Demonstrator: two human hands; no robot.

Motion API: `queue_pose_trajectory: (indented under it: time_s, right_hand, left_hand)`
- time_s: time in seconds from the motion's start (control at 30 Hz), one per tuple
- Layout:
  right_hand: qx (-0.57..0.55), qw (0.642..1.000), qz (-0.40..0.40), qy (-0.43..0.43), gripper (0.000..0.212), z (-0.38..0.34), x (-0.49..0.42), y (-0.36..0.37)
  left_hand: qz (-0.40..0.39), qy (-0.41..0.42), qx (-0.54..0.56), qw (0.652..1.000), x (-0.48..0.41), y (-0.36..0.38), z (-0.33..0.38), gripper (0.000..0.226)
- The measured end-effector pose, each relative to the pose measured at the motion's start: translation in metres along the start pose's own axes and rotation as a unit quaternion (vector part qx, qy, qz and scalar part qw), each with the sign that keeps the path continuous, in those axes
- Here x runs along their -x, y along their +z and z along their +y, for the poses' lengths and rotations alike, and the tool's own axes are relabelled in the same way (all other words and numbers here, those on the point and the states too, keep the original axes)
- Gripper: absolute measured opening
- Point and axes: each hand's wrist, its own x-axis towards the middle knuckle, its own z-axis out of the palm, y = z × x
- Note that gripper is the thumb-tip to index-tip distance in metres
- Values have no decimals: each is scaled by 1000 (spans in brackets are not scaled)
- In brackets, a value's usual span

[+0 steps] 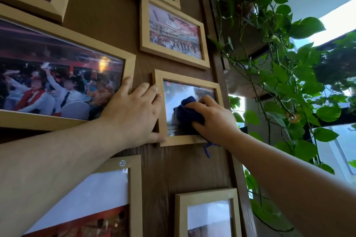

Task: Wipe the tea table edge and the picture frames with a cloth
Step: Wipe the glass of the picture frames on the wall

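I am pressing my left hand [133, 113] flat against the brown wall panel [100, 25], fingers spread and holding nothing, fingertips touching the large frame [129, 67] and the small frame [160, 109]. My right hand [213, 119] is gripping the bunched blue cloth [185, 111] against that small frame's glass. Leafy vines [289, 75] are hanging just beside it.

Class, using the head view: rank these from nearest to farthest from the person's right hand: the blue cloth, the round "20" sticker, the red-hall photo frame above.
1. Blue cloth: under the right hand.
2. Red-hall photo frame: directly above.
3. "20" sticker: lower left.
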Motion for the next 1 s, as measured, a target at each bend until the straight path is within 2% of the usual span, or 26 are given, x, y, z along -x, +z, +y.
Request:
queue_pose_trajectory:
  time_s: [0.1, 0.17, 0.3, 0.4, 0.47, 0.57, 0.8, 0.93, 1.0]
  right_hand:
    - [55, 993, -16, 99, 50, 38, 17, 2]
    - [97, 987, -45, 119, 48, 50, 22, -1]
    - [70, 995, -61, 32, 47, 26, 20, -9]
    - [-24, 994, -78, -68, 49, -15, 19, -11]
    - [-99, 987, -92, -86, 46, -28, 17, -13]
    - [-125, 984, -113, -62, 42, -21, 16, -16]
    - [6, 985, -167, 34, 32, 26, 25, -23]
    - [27, 980, -160, 119, 35, 49, 38, -17]
    - [58, 981, -139, 121, 37, 53, 44, -11]
  left_hand:
    - [-1, 0, -11, 1000, -1, 0, 1, 109]
    - [-1, 2, -14, 1000, -2, 0, 1, 108]
    - [5, 5, -16, 1000, -2, 1, 1, 108]
    - [4, 6, -14, 1000, -2, 0, 1, 108]
    - [4, 6, -15, 1000, -3, -1, 1, 107]
    - [2, 5, -22, 1000, -4, -1, 2, 108]
    - [-4, 9, -32, 999, -4, 0, 2, 107]
    - [-11, 6, -32, 999, -3, -2, 2, 107]
    - [-12, 6, -35, 999, -3, -2, 2, 107]
